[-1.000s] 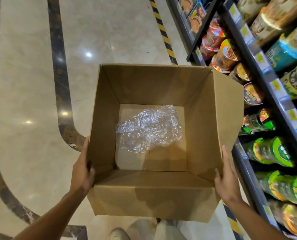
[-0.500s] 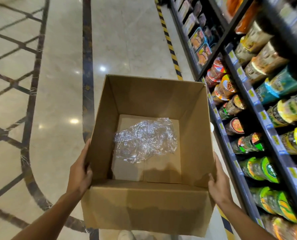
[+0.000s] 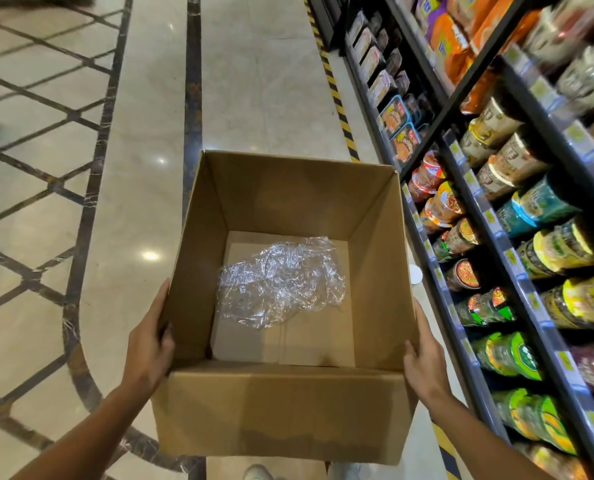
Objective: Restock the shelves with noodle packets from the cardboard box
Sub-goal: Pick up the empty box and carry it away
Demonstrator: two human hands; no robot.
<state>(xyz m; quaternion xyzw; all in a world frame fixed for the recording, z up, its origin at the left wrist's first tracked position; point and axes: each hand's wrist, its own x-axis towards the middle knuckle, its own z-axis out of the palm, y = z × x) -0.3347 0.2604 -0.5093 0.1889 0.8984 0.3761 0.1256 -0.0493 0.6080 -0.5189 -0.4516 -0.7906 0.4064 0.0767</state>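
An open brown cardboard box (image 3: pixel 281 414) is held off the floor in front of me. My left hand (image 3: pixel 148 344) grips its left wall and my right hand (image 3: pixel 423 362) grips its right wall. Inside the box lies only a crumpled sheet of clear plastic wrap (image 3: pixel 278 282) on the cardboard bottom; no noodle packets show in it. To the right run black shelves (image 3: pixel 517 271) filled with cup noodles (image 3: pixel 441 202) and, higher up, orange noodle packets (image 3: pixel 451 39).
Polished marble floor (image 3: pixel 254 81) with dark inlay lines stretches ahead and to the left. A yellow-black hazard strip (image 3: pixel 337 98) runs along the shelf base. The toe of a shoe (image 3: pixel 257 472) shows under the box.
The view has lifted and swung forward along the aisle, so more shelf and floor ahead show. The box stays in both hands, now lower in the frame.
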